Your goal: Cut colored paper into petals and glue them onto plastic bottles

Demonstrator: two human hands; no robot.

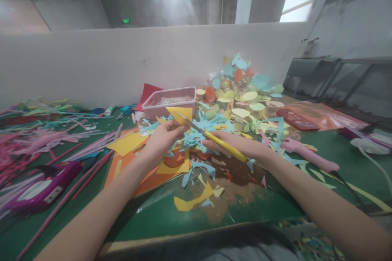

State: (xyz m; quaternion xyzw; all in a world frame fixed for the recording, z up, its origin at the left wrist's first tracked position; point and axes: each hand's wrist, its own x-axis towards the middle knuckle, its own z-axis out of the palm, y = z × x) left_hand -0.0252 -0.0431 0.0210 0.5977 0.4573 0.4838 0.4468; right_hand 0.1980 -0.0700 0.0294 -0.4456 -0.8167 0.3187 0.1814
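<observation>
My left hand (171, 132) pinches a piece of yellow paper (183, 113) by its lower edge, holding it up over the table. In my right hand (223, 140) is a pair of scissors (219, 140) with yellow handles, its blades pointing up and left against the yellow paper. How far the blades are apart I cannot tell. Beneath both hands lies a heap of light blue paper scraps (196, 130). Orange sheets (131, 179) and more yellow paper (127, 143) lie by my left forearm.
A pink basket (170, 94) stands behind my hands. Plastic cups with paper discs (241, 98) pile up at the back right. Pipe cleaners (39, 138) and a purple device (45, 187) lie left; a pink glue gun (310, 155) with a cord lies right.
</observation>
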